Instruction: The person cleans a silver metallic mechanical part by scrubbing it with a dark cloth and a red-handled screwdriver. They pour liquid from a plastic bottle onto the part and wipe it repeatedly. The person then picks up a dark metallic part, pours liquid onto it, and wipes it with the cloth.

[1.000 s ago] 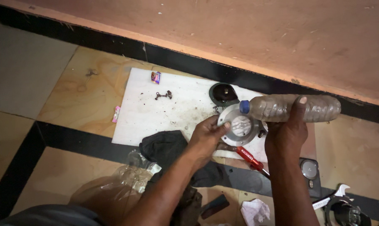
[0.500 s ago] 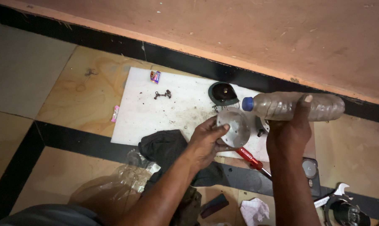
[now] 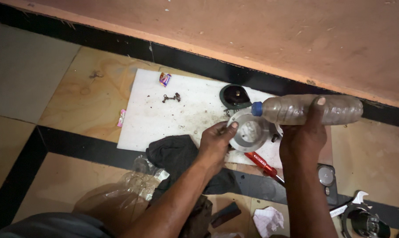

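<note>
- Right hand (image 3: pixel 302 140) is wrapped tight around a clear plastic bottle (image 3: pixel 307 109), thumb over the top, holding it nearly level with its blue cap (image 3: pixel 256 109) pointing at the metal disc (image 3: pixel 249 132).
- Left hand (image 3: pixel 216 142) grips the disc's near rim between thumb and curled fingers — tilted up off the white board (image 3: pixel 164 119), its hollow face turned towards the cap.
- The disc sits over the board's right end; a dark round housing (image 3: pixel 235 96) lies just behind it, a red-handled screwdriver (image 3: pixel 261 163) just in front, a black rag (image 3: pixel 177 154) to its left.
- Two small fasteners (image 3: pixel 171 98) lie loose well to the disc's left, near a sweet wrapper (image 3: pixel 164 79).
- Risk, as judged: the bottle is held flat and high, so any liquid could miss the disc and run onto the board — washing the loose fasteners off its edge.
- Risk: the left hand's hold is on the rim only; a wet or oily disc could slip and drop onto the housing or the screwdriver.
- Risk: a phone-like device (image 3: pixel 326 178) lies on the floor right of the screwdriver, where spill could reach it.
- Whether the cap is tight cannot be told.
</note>
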